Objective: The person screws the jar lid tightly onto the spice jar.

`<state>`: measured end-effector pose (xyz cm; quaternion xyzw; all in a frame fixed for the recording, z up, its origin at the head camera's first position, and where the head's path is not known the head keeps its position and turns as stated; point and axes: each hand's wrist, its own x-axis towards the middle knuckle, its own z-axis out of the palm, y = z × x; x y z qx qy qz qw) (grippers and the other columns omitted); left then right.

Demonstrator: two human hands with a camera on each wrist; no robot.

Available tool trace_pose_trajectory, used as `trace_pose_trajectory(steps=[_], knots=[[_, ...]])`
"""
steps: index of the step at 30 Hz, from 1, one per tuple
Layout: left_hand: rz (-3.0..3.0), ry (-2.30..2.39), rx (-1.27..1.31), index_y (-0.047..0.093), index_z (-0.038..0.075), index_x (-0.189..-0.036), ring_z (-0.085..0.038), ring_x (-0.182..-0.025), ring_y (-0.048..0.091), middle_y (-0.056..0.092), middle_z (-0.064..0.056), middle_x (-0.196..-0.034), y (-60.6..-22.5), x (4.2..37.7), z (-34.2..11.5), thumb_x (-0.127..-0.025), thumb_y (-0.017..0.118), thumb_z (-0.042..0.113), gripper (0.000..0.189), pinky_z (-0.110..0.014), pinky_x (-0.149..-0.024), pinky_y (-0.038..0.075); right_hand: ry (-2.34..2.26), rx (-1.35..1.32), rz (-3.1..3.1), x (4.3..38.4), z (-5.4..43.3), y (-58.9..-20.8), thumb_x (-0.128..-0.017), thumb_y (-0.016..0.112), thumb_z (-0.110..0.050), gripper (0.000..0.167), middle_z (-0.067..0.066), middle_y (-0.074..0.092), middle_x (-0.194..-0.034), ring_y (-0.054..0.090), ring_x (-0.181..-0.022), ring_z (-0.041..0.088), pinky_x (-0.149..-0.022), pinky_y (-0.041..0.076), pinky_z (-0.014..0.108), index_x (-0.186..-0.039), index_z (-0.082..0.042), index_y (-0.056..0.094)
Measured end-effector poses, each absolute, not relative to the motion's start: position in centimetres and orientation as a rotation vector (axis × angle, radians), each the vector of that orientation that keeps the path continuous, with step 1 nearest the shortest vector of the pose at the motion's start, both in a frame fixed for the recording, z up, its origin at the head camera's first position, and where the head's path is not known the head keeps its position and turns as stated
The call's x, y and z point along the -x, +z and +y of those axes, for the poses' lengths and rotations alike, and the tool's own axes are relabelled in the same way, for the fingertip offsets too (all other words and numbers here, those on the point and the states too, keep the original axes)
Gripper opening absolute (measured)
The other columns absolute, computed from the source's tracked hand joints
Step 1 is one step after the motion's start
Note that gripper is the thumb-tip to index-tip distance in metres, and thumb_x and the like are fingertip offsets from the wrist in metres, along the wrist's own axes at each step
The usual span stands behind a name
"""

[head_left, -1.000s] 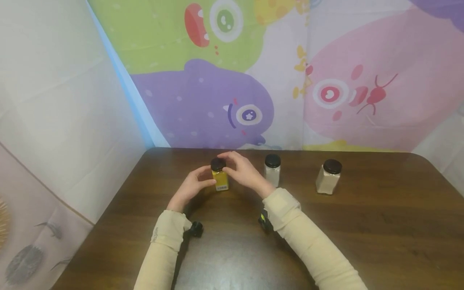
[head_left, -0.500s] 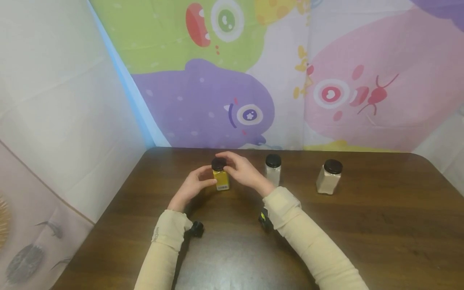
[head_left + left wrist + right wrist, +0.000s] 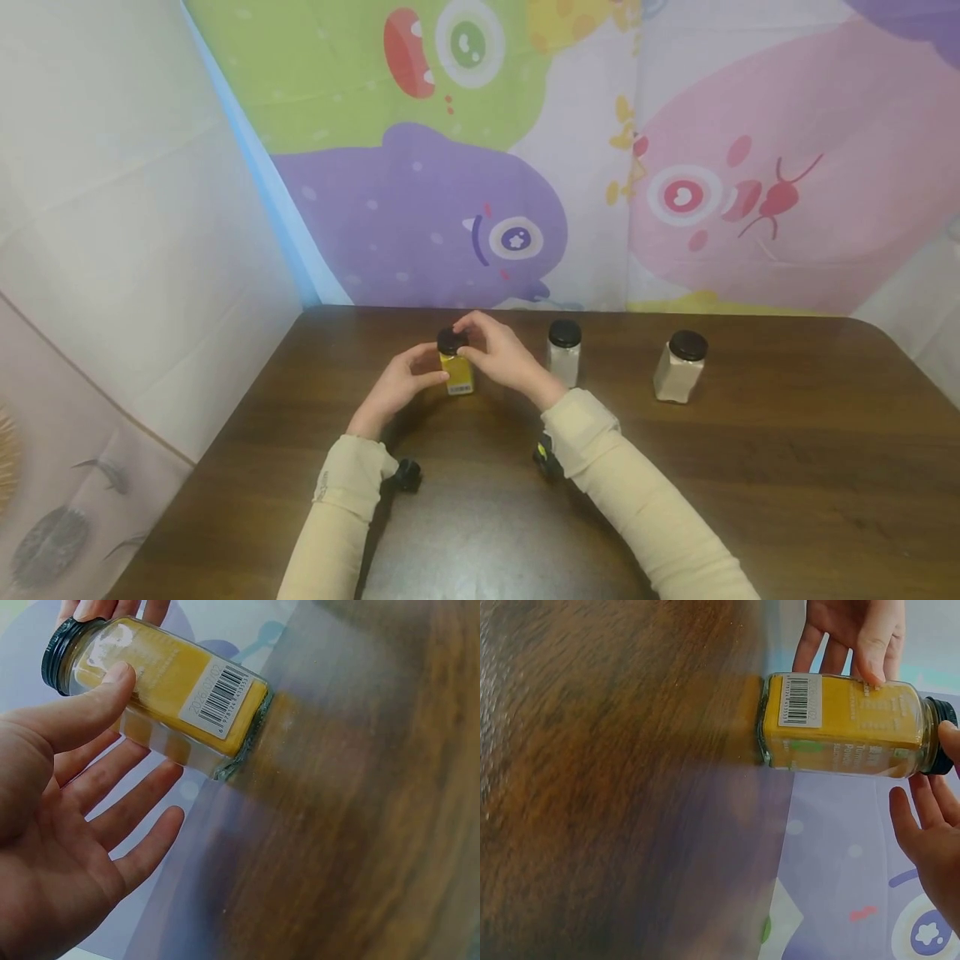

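A square glass spice jar of yellow powder with a black lid stands upright on the table. My left hand holds its body from the left. In the left wrist view, the thumb presses the face beside a barcode label, and the lower fingers spread loosely away from the glass. From the right, my right hand grips the lid between thumb and fingers; the right wrist view shows the thumb on the lid's near side. The lid sits on the jar's neck.
Two more black-lidded jars stand to the right: one with whitish contents near my right wrist, another with beige contents farther right. The brown wooden table ends at a cartoon-printed curtain. A pale cloth wall borders the left.
My right fingertips have drawn in and shifted slightly over the lid. My left hand and the jar hold nearly the same place. The other jars have not moved.
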<state>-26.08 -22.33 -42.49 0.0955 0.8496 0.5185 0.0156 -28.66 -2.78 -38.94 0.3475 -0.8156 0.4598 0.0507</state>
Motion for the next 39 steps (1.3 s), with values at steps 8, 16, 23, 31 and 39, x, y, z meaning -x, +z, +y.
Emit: trace_pose_trajectory(steps=[8,16,23,31,39], knots=[[2.623,1.627,-0.319,0.05,0.01,-0.127,-0.029,-0.113,0.053,0.054,-0.01,-0.127,-42.6,26.06,-22.29,-0.081,0.069,0.021,0.051,-0.043,-0.094,0.043,1.422,-1.188,-2.47,28.88,-2.58,-39.05,-0.085,0.056,0.003,0.036,0.013,0.052,-0.124,0.054,-0.112,0.025,-0.097,0.042,0.032,-0.121,-0.003,0.049],[2.609,1.625,-0.312,0.049,0.01,-0.128,-0.029,-0.114,0.052,0.053,-0.011,-0.128,-42.47,25.89,-21.95,-0.081,0.068,0.019,0.051,-0.044,-0.094,0.043,1.523,-1.307,-2.458,29.01,-2.55,-39.01,-0.086,0.05,0.009,0.043,0.015,0.045,-0.135,0.046,-0.123,0.025,-0.102,0.037,0.031,-0.127,-0.003,0.046],[2.62,1.635,-0.297,0.05,0.011,-0.127,-0.029,-0.113,0.053,0.054,-0.01,-0.127,-42.8,26.15,-22.22,-0.08,0.07,0.021,0.051,-0.044,-0.095,0.043,1.462,-1.235,-2.489,29.11,-2.63,-38.83,-0.085,0.055,0.005,0.04,0.009,0.054,-0.125,0.051,-0.117,0.024,-0.099,0.041,0.034,-0.123,-0.007,0.049],[2.648,1.638,-0.296,0.051,0.011,-0.126,-0.027,-0.114,0.052,0.054,-0.009,-0.127,-42.7,26.18,-22.08,-0.08,0.07,0.023,0.051,-0.044,-0.096,0.042,1.4,-1.175,-2.447,28.76,-2.7,-38.45,-0.085,0.059,0.001,0.027,0.009,0.058,-0.119,0.053,-0.114,0.025,-0.098,0.042,0.039,-0.109,-0.005,0.05],[2.669,1.637,-0.297,0.051,0.009,-0.126,-0.028,-0.114,0.053,0.054,-0.011,-0.127,-42.71,25.98,-21.9,-0.079,0.071,0.022,0.052,-0.044,-0.094,0.043,1.362,-1.075,-2.473,28.43,-2.69,-38.72,-0.083,0.063,-0.002,0.026,0.007,0.061,-0.12,0.057,-0.111,0.024,-0.093,0.044,0.04,-0.094,-0.009,0.041]])
